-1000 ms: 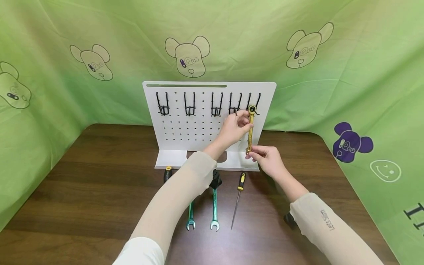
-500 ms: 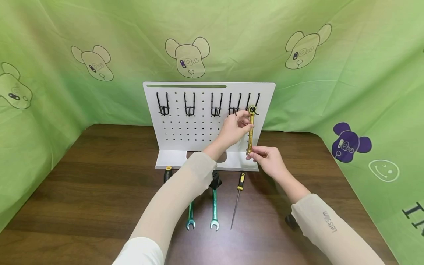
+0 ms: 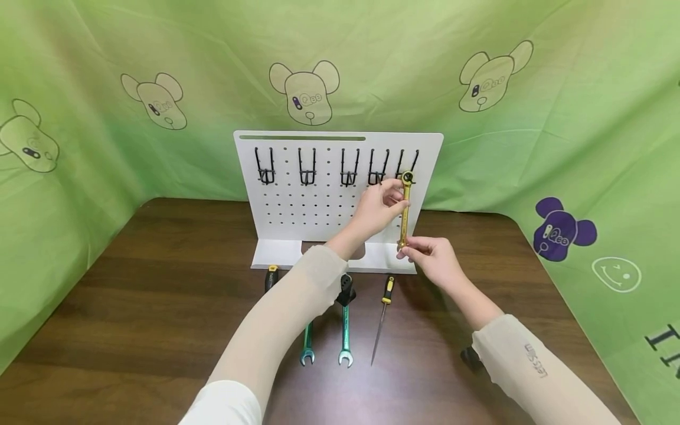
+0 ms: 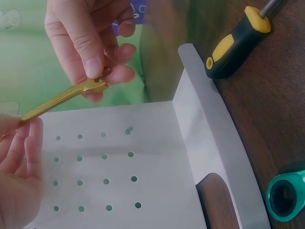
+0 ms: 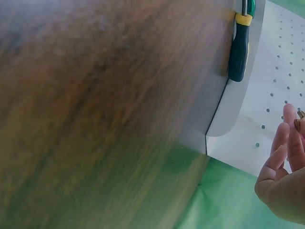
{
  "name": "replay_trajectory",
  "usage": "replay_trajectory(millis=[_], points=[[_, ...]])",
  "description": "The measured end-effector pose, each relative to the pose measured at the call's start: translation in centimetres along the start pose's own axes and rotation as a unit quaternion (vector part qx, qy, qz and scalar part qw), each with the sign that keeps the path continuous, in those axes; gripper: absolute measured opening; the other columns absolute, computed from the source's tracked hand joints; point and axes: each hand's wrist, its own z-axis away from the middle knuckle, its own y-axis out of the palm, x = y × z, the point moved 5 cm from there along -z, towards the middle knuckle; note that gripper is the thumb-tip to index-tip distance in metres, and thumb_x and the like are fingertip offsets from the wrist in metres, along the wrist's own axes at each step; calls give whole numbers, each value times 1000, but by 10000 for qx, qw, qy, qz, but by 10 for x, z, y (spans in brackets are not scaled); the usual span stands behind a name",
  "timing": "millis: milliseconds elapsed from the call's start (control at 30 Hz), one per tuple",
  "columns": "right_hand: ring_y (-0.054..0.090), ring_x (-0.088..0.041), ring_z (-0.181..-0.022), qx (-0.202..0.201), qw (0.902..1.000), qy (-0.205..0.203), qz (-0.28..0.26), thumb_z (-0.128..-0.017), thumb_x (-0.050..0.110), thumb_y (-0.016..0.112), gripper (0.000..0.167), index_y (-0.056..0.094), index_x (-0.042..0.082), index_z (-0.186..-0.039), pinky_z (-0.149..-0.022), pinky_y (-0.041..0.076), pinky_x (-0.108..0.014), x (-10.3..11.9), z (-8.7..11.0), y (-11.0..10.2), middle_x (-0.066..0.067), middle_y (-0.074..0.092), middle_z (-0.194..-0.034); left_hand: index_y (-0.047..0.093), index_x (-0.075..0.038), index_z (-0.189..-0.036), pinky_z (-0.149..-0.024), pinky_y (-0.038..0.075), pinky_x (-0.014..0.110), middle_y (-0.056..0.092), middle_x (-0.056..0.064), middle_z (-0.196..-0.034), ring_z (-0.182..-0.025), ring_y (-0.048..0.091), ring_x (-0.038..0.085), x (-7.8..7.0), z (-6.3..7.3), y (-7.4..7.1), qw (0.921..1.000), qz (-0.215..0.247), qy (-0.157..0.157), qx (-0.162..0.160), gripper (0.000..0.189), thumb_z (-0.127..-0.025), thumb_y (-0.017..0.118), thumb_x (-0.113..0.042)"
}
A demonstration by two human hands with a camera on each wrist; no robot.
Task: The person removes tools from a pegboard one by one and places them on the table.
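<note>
A gold ratchet wrench (image 3: 405, 215) stands nearly upright before the rightmost black double hook (image 3: 416, 158) of a white pegboard (image 3: 297, 206). Its ring end is at the top, level with the hook's lower part; whether the hook passes through the ring is hard to tell. My left hand (image 3: 374, 206) pinches the upper shaft between thumb and fingers. The lower end is pinched by my right hand (image 3: 432, 260), which covers much of it. In the left wrist view, the wrench (image 4: 57, 101) spans both hands. Only the tip of the wrench shows beside my right hand (image 5: 288, 179) in the right wrist view.
Several more black hooks (image 3: 306, 168) line the board. In front of it on the wooden table (image 3: 159, 307) lie a yellow-black screwdriver (image 3: 388, 292), two green wrenches (image 3: 346, 330) and another black-yellow handle (image 3: 271, 278), partly hidden by my left arm. A green printed cloth (image 3: 223, 88) surrounds the table.
The head view has shifted slightly. Both hands keep hold of the gold wrench, with hardly any movement against the pegboard.
</note>
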Motion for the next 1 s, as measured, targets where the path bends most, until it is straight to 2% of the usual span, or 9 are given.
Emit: replay_trajectory(millis=[267, 633, 1000], points=[[65, 5, -75, 25, 10000, 12, 57, -93, -5, 62, 24, 66, -17, -113, -67, 55, -15, 0, 6, -2, -33, 71, -89, 61, -1, -124, -77, 51, 14, 73, 14, -104, -89, 69, 23, -5, 6, 2, 10000, 76, 38, 2, 33, -92, 69, -9], [63, 9, -77, -60, 9997, -115, 187, -92, -3, 63, 21, 70, -13, -109, -64, 49, -11, -3, 14, -6, -28, 73, -86, 62, -3, -125, -75, 51, 15, 72, 13, -104, -90, 68, 21, -7, 13, 7, 9991, 416, -121, -8, 33, -93, 69, -10], [63, 6, -77, 10, 10000, -36, 43, -93, -2, 63, 21, 69, -13, -110, -66, 52, -14, 5, 22, -7, -26, 73, -86, 61, -3, -125, -74, 53, 16, 73, 12, -102, -86, 68, 16, -9, 18, 7, 9989, 465, 6, -71, 33, -93, 69, -11]])
